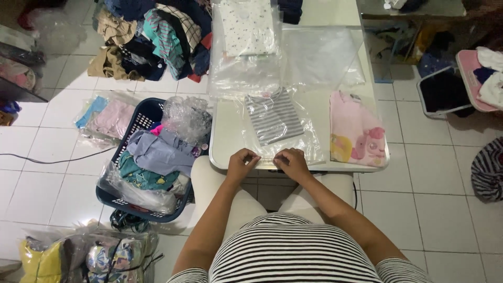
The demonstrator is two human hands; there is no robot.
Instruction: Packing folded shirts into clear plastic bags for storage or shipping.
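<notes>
Both hands at the near edge of the white tabletop (pixel 225 141). Left hand (pixel 242 161) and right hand (pixel 293 162) side by side, fingertips pinched shut on the near end of a clear plastic bag (pixel 309 137) lying flat, a folded grey striped shirt (pixel 273 116) inside. Probably light, soft and limp; slick, crinkly film, likely to slip unless nipped at the open edge, as here. Just beside, to the right, a pink folded garment (pixel 356 128); on the floor to the left, a dark laundry basket (pixel 144 112) of clothes.

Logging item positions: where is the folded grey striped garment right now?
In the head view, the grey striped garment lies inside a clear bag at table centre, left of the pink garment, beyond both hands.
</notes>
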